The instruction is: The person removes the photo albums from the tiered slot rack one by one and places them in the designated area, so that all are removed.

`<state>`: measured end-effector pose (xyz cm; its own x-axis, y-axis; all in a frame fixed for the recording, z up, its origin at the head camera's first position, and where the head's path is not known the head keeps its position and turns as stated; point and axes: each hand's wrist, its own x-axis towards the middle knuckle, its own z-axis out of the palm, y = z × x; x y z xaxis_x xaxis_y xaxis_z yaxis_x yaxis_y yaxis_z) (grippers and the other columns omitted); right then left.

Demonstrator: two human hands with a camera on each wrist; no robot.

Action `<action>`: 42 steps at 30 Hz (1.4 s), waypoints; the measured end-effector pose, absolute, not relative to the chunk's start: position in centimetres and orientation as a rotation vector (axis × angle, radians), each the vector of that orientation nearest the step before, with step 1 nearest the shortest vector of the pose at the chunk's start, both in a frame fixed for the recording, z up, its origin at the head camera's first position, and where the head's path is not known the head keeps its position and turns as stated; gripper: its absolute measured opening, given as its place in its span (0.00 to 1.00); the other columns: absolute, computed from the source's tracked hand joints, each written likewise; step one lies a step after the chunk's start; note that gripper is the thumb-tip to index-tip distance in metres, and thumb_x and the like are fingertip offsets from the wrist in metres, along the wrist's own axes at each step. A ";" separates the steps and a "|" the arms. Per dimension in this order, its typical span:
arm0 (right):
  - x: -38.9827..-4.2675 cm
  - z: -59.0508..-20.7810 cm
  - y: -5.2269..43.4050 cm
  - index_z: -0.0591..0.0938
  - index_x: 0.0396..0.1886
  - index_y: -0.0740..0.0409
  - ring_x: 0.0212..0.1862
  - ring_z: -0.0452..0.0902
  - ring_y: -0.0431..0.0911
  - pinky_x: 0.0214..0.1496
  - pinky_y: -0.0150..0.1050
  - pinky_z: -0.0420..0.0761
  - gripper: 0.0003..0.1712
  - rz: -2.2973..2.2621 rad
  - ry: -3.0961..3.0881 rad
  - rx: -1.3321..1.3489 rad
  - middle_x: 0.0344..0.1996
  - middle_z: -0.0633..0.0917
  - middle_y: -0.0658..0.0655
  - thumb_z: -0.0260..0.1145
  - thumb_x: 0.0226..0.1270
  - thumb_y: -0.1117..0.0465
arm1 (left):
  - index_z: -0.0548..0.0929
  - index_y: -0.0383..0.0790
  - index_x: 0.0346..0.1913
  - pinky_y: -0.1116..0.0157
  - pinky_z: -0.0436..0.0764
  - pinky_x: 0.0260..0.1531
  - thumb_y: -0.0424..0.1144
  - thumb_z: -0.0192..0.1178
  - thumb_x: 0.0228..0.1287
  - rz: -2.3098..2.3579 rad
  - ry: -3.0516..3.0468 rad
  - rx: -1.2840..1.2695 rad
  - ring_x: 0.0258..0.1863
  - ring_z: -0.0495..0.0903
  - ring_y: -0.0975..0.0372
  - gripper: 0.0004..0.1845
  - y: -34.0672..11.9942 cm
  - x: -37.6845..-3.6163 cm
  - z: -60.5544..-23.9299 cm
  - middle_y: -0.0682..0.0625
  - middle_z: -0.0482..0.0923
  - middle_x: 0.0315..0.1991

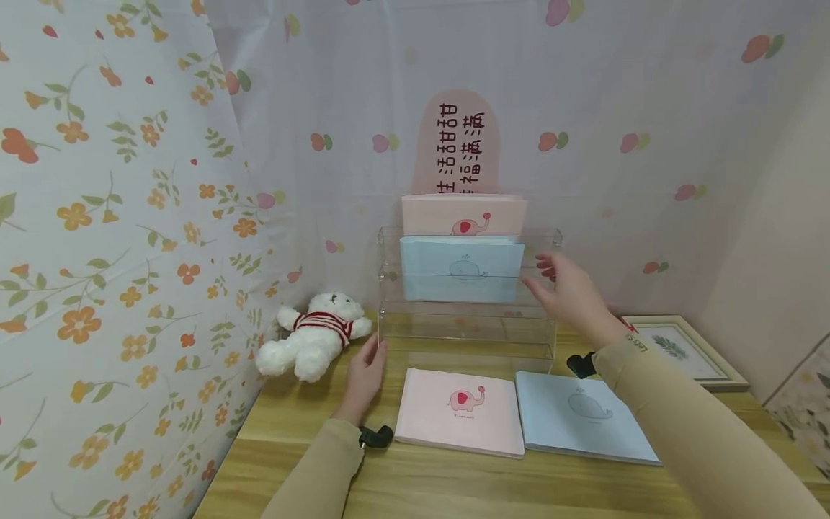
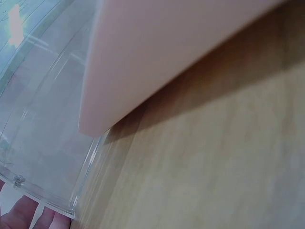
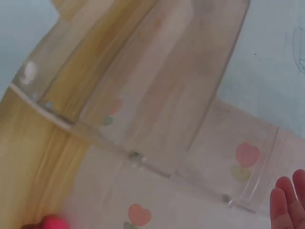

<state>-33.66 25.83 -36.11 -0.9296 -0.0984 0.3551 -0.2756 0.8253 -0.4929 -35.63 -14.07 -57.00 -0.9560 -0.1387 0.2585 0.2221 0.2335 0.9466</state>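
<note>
A clear tiered acrylic rack [image 1: 467, 347] stands on the wooden table against the curtain. In it a blue whale booklet [image 1: 463, 270] leans in front of a pink elephant booklet [image 1: 428, 213], one tier lower. My right hand [image 1: 573, 294] is raised at the rack's right side, thumb and fingers apart beside the blue booklet's right edge; its fingertips [image 3: 281, 205] look fairly straight. Low on the rack's left side, my left hand [image 1: 365, 375] rests its fingers [image 2: 21, 212] against the clear side panel. Flat before the rack lie another pink elephant booklet [image 1: 460, 414] and another blue whale booklet [image 1: 586, 414].
A white plush bear [image 1: 314, 339] in a striped sweater sits left of the rack, close to the left hand. To the right, a framed leaf picture [image 1: 681, 349] lies on the table [image 1: 454, 486]. The flowered curtain [image 1: 130, 252] bounds the left.
</note>
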 end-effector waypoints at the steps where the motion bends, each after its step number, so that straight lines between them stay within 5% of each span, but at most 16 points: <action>1: -34.0 -35.9 25.5 0.69 0.79 0.66 0.69 0.79 0.69 0.72 0.68 0.80 0.38 0.806 -2.689 0.272 0.70 0.80 0.72 0.67 0.84 0.47 | 0.81 0.40 0.76 0.42 0.81 0.71 0.47 0.62 0.85 -1.781 -2.221 -0.074 0.68 0.83 0.44 0.25 -14.1 -35.6 -57.0 0.37 0.86 0.68; 16: -37.1 -32.9 21.3 0.55 0.89 0.58 0.73 0.74 0.66 0.74 0.65 0.79 0.54 1.145 -2.659 0.161 0.77 0.73 0.72 0.70 0.79 0.38 | 0.80 0.39 0.76 0.41 0.80 0.72 0.48 0.61 0.85 -1.761 -2.243 -0.062 0.70 0.82 0.43 0.26 -14.1 -35.4 -56.7 0.37 0.85 0.69; 22: -37.5 -32.6 21.0 0.68 0.78 0.64 0.73 0.72 0.66 0.79 0.65 0.73 0.42 1.079 -2.637 0.189 0.76 0.74 0.71 0.72 0.79 0.44 | 0.81 0.40 0.76 0.41 0.81 0.72 0.49 0.61 0.85 -1.742 -2.253 -0.066 0.69 0.83 0.43 0.26 -14.2 -35.5 -56.8 0.37 0.86 0.69; 28: -37.8 -32.7 20.7 0.74 0.78 0.56 0.84 0.64 0.65 0.87 0.68 0.61 0.35 1.010 -2.660 0.220 0.80 0.75 0.66 0.71 0.80 0.46 | 0.81 0.41 0.76 0.42 0.81 0.71 0.49 0.62 0.85 -1.739 -2.253 -0.069 0.69 0.83 0.44 0.26 -14.1 -35.5 -56.9 0.38 0.86 0.68; 42: -39.0 -32.4 19.7 0.85 0.71 0.52 0.84 0.66 0.62 0.87 0.65 0.62 0.24 1.119 -2.673 0.184 0.79 0.78 0.62 0.71 0.80 0.53 | 0.82 0.40 0.75 0.42 0.82 0.71 0.48 0.62 0.85 -1.725 -2.250 -0.053 0.69 0.84 0.44 0.25 -14.0 -35.4 -56.8 0.38 0.87 0.67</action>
<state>-39.05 19.69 -32.41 -0.9638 -0.0240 0.2657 -0.2061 0.6994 -0.6844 -35.45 -14.01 -56.76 -0.9530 -0.1539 0.2612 0.2123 0.2762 0.9374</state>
